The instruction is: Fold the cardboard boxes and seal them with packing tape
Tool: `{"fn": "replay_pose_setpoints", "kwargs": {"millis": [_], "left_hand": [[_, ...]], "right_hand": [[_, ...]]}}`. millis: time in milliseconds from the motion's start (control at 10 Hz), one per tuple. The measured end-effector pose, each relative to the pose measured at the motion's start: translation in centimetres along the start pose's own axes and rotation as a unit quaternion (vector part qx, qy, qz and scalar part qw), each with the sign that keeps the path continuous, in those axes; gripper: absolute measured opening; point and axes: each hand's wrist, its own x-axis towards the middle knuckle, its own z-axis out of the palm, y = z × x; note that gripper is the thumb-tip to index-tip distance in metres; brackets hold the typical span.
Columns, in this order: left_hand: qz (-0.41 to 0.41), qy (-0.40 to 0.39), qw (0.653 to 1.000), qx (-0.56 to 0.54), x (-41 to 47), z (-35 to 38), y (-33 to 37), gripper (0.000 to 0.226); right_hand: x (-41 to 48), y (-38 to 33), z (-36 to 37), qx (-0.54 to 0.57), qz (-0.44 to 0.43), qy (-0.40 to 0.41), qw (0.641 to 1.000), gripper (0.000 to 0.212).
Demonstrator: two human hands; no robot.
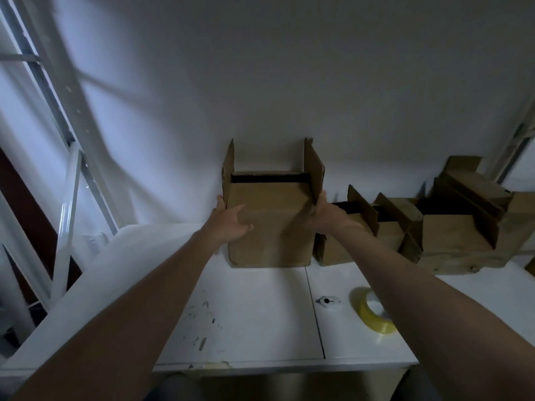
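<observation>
While both hands clasp it, the brown cardboard box stands on its base at the back of the white table, close against the white wall; its two side flaps stand upright; the near top flap lies folded down, with a dark gap showing behind it.

Left hand: wrapped round the box's front left corner; thumb across the front face, fingers up the left side.

Right hand: gripping the box's front right corner just below the upright right flap; fingertips mostly hidden behind the edge.

Hands apart, one at each side of the box, both arms stretched forward over the table.

Just right of the held box: row of other brown cardboard boxes along the wall, flaps partly up, some leaning on one another; exact count cannot be told.

Nearer the front edge, under the right forearm: roll of yellowish transparent packing tape lying on the table, well apart from the boxes; just left of it, a small white object with a black spot; what it is cannot be told.

Table surface shows dark scuff marks in front of the held box; far left, white metal frame, blurred.
</observation>
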Motion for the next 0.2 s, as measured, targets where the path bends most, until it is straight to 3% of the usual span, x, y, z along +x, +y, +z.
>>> {"fn": "replay_pose_setpoints", "kwargs": {"millis": [200], "left_hand": [[0.026, 0.036, 0.997, 0.06, -2.2, -5.6, 5.4, 0.081]], "right_hand": [[-1.9, -2.3, -7.7, -0.055, -0.065, 0.023, 0.996, 0.091]]}}
